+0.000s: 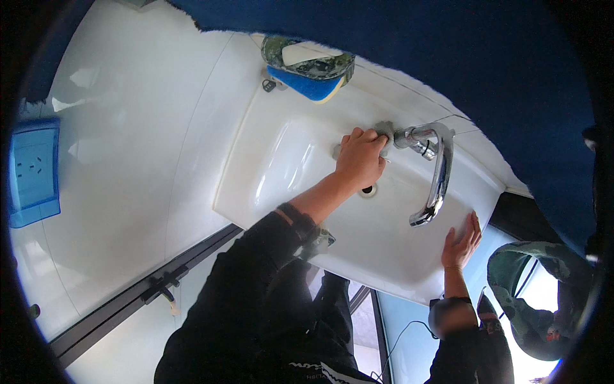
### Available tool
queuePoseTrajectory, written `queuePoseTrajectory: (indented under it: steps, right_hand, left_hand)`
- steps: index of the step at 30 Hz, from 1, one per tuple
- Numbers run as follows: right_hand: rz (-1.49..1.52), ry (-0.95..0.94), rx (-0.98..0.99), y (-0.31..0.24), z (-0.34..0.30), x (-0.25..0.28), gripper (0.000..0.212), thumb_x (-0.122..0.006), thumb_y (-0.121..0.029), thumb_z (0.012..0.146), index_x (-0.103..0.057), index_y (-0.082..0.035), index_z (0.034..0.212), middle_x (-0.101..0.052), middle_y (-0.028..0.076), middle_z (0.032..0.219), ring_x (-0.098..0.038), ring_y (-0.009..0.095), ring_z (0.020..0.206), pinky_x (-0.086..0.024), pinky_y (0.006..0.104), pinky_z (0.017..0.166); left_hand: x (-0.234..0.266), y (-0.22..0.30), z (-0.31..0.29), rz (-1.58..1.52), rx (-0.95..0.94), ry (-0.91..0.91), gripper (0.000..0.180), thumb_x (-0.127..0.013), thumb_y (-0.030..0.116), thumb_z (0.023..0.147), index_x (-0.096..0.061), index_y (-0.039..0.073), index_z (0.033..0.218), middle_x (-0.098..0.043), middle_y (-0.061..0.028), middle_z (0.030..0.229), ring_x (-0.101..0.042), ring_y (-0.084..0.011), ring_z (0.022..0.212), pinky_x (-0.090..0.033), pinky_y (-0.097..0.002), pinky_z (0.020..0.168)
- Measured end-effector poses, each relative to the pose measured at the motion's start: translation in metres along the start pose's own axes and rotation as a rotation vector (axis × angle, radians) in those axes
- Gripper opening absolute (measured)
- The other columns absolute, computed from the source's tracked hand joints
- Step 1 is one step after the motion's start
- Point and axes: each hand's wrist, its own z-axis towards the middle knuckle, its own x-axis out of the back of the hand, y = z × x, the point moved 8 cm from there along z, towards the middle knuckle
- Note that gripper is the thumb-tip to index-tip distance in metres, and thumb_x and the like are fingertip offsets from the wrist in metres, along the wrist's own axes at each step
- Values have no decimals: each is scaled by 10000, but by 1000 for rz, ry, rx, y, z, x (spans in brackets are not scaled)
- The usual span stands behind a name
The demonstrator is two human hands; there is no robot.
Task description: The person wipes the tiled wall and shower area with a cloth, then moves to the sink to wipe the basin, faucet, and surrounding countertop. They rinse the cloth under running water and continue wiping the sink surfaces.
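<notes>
My left hand (362, 157) reaches into the white sink (256, 185) and presses a crumpled grey cloth (385, 130) against the back wall of the basin, just left of the tap. Its fingers are curled over the cloth, and a bit of grey also shows at the hand's left side. Below this hand lies the round drain hole (368, 191). My right hand (462, 242) rests on the sink's right rim with fingers stretched out, holding nothing.
A chrome tap (441, 173) arches over the basin's right part. Behind the sink sit a green soap dish (275, 52) with white soap (310, 54) and a blue-and-yellow sponge (307, 83). A blue socket cover (35, 169) is on the left wall. Dark blue fabric (448, 45) hangs across the top.
</notes>
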Motion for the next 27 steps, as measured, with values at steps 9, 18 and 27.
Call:
queuePoseTrajectory:
  steps: [9, 18, 27]
  right_hand:
    - [-11, -10, 8, 0, -1, 0, 757, -762, -189, 950, -501, -87, 1652, -489, 123, 1718, -443, 361, 1581, -313, 548, 1336]
    - [-5, -5, 0, -1, -1, 0, 772, -763, -167, 935, -495, -67, 1652, -496, 129, 1715, -443, 371, 1581, -314, 543, 1335]
    - [-7, 8, 37, -3, 0, 2, 747, -744, -199, 960, -498, -70, 1654, -509, 130, 1709, -462, 374, 1564, -325, 554, 1329]
  left_hand:
    - [-13, 8, 32, -121, -6, 127, 431, -717, 90, 896, -743, 80, 1326, -701, -123, 1197, -667, -360, 1107, -550, -531, 880]
    - [36, 50, 22, -1345, 4, 100, 507, -699, 12, 1046, -633, -2, 1549, -583, -63, 1325, -644, -140, 1031, -594, -284, 812]
    - [104, 103, 26, -516, -636, 601, 521, -797, -67, 865, -719, 47, 1367, -722, -83, 1247, -656, -267, 1087, -517, -412, 938]
